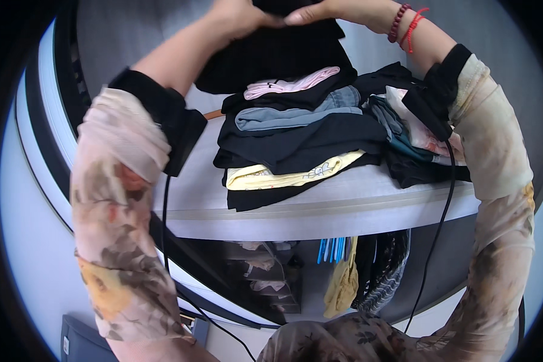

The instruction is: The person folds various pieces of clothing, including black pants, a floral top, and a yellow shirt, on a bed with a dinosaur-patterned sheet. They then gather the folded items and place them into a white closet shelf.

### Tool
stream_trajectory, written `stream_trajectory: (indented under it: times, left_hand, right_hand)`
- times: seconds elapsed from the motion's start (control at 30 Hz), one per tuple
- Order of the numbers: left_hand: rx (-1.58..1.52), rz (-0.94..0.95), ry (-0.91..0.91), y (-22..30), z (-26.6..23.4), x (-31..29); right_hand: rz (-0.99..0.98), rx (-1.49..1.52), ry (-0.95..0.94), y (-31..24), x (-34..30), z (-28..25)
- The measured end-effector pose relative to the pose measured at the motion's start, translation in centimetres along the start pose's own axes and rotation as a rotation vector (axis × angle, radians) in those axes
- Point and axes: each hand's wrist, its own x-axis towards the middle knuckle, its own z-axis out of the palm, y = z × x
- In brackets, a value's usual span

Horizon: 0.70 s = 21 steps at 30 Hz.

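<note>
At the top edge of the view, my left hand [240, 17] and my right hand [334, 9] meet over a black folded garment [274, 54]. Both thumbs point inward and almost touch, closed on its dark cloth; the other fingers are mostly hidden or cut off by the frame. This garment lies on top of a stack of folded clothes. Below it come a pink folded piece [292, 83], grey-blue jeans [301, 116], a black piece [301, 142] and a pale yellow printed one [295, 172].
The stack rests on a light shelf [319, 226] inside a wardrobe. Beside it on the right sits a second pile with a dark teal piece [404, 145] and a pale printed piece [425, 130]. Beneath hang blue hangers [333, 250] and a tan garment [342, 286]. Cables run down from both wrists.
</note>
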Motion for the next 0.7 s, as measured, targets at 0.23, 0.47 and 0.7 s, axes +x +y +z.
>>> stream_trajectory:
  times: [0.23,0.47,0.7]
  left_hand:
    - [0.053,0.016,-0.080,9.3,-5.6,1.7]
    - [-0.313,0.083,-0.165,9.4,-3.6,4.9]
    - [-0.489,0.122,0.051,10.1,4.5,7.7]
  right_hand:
    - [0.032,0.090,-0.106,-0.6,-4.3,-3.7]
    - [0.290,0.176,-0.072,-3.1,-8.4,-11.7]
    - [0.127,-0.888,0.264,-2.4,-9.9,-15.8]
